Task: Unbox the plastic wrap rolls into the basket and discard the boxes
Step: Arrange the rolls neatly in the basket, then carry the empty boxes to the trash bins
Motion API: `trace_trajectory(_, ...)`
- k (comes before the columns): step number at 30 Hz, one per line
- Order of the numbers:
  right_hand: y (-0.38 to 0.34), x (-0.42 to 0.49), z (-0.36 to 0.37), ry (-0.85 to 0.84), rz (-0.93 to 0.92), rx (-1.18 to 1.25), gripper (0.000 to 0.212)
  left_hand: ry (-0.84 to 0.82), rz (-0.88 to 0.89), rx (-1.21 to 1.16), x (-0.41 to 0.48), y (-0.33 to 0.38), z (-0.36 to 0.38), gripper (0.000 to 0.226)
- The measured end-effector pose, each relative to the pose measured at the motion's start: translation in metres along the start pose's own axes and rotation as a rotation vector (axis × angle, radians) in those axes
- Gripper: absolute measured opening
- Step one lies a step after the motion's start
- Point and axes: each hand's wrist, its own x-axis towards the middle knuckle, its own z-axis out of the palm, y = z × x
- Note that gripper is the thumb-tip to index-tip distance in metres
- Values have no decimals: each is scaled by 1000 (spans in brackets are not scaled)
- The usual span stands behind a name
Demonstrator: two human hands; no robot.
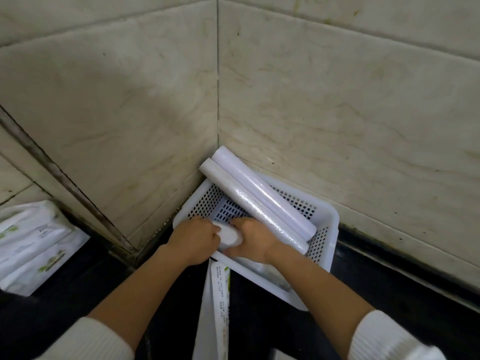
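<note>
Corner of a dark tabletop against tiled walls. White perforated basket sits in the corner. Two plastic wrap rolls already lie in it side by side, far ends propped over the rim toward the wall corner.

We have both hands at the basket's near side. Left hand and right hand are close together, both clamped on the end of a third roll, which sits at the basket rim. A long white box hangs below the hands, outside the basket; whether the roll is fully clear of it we cannot tell.

Judgement: roughly midway. Two rolls in, a third going in. Its box is not yet discarded. More boxed packs wait stacked at the left, well apart from the basket; the count is unclear.
</note>
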Motion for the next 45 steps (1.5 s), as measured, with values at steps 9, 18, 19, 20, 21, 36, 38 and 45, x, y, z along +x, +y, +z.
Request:
trace_trajectory(9, 3, -75, -32, 184, 41, 188, 50, 533, 53, -279, -55, 37, 2, 37)
trace_trajectory(18, 9, -222, 19, 343, 168, 266, 30, 498, -209, -438, -191, 85, 94, 37)
trace_trajectory(19, 13, -236, 26, 297, 192, 222, 39, 485, -237, -447, -204, 88, 105, 37)
trace_trajectory(20, 17, -248, 32, 249, 218, 177, 49, 480, -260, -458, -215, 90, 113, 37)
trace_trajectory(21, 19, -260, 37, 204, 250, 137, 60, 471, -283, -463, -225, 92, 121, 38)
trace_trajectory(36, 1, -323, 92, 125, 385, -74, 65, 241, -435, -419, -291, 104, 147, 53)
trace_trajectory(38, -5, -327, 89, 155, 321, 26, 67, 300, -446, -461, -308, 110, 151, 54)
trace_trajectory(45, -26, -361, 107, 156, -31, 320, 57, 659, -613, -624, -395, 158, 190, 62)
